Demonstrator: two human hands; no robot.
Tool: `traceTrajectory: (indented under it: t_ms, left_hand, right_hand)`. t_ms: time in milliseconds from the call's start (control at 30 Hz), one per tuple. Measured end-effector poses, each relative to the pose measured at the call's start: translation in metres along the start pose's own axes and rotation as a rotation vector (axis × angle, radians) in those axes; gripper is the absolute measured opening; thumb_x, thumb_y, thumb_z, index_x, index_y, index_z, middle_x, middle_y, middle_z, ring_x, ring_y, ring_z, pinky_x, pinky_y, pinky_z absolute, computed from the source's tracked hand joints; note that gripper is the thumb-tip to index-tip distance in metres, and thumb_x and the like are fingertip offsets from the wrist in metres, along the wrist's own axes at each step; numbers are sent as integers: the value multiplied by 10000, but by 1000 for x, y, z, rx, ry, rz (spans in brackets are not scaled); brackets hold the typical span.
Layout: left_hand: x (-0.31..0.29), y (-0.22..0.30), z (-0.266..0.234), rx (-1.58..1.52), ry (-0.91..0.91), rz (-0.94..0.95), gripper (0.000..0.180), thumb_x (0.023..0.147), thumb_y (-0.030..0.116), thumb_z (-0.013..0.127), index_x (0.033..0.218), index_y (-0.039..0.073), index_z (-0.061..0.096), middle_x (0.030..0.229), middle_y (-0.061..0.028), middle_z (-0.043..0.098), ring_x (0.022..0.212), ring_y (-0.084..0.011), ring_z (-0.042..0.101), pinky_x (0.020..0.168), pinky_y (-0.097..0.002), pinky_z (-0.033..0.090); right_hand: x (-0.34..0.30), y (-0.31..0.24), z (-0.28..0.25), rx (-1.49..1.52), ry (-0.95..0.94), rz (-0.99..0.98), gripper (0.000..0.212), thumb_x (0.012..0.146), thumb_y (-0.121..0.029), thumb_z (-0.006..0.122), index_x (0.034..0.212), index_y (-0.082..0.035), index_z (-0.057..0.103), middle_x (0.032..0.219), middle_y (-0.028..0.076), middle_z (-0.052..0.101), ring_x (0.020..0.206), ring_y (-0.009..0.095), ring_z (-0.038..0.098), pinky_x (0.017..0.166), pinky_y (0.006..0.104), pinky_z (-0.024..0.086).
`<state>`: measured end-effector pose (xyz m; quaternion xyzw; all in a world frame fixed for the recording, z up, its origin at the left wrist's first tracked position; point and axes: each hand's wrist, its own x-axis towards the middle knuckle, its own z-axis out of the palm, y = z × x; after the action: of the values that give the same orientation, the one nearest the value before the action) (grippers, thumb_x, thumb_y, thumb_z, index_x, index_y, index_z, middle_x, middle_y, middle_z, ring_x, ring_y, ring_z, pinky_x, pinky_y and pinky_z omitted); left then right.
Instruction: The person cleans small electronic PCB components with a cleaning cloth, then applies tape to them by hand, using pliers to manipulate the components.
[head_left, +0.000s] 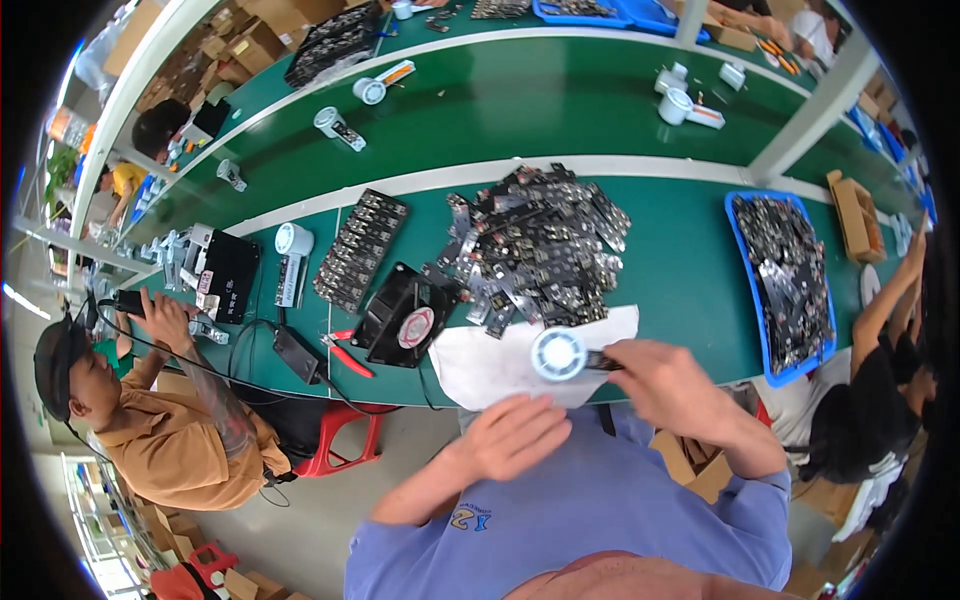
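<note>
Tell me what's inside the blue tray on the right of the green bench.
The blue tray holds a heap of small dark parts, some silvery pieces showing near the middle. They cover its bottom, so whatever lies beneath the top layer cannot be seen.

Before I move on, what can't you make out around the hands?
- Head view: the near end of the dark strip on the round white piece, covered by the right hand.
- Head view: the palm of the left hand, hidden by its own back.
- Head view: the bottom of the heap of dark strips, buried under the upper ones.
</note>
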<state>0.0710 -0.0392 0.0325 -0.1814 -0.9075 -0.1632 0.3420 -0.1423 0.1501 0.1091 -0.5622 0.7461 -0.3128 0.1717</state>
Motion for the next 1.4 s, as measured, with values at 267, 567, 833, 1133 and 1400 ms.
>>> traceTrajectory:
  t_ms: [267,567,833,1133,1400]
  left_hand:
    - [-22,-11,41,-47,-64,-410,377,852,125,838,1201,55,711,1218,-86,703,1179,-278,674,991,-415,528]
    - [-12,-19,45,-121,-91,-452,347,892,141,809,1206,33,711,1199,-86,703,1158,-282,675,980,-397,524]
    - [-21,-17,51,-69,-99,-515,386,791,88,868,1155,78,743,1144,-56,727,1110,-290,692,962,-411,511]
    - [-18,-15,54,-32,-85,-456,351,797,86,858,1129,69,745,1129,-71,730,1077,-309,690,953,-419,511]
    - [-6,-5,44,-97,92,-409,477,794,106,884,1231,29,707,1227,-139,709,1126,-346,685,964,-432,532]
  right_hand:
    - [184,92,-25,-107,330,99,236,923,-90,757,1116,47,750,959,258,757,873,423,744,770,454,565]
    - [356,226,-8,-311,420,291,123,900,-131,760,968,-33,791,951,263,758,942,450,744,867,529,605]
    - [329,225,-49,-593,613,103,432,855,-257,801,1118,43,636,1104,282,708,1084,445,686,965,519,567]
    - [228,326,-122,-613,476,621,647,874,-402,825,1311,10,584,1215,258,698,1196,433,667,1036,513,543]
    - [132,111,-108,-544,574,176,542,831,-319,789,1214,38,651,1045,257,720,1025,444,693,938,513,547]
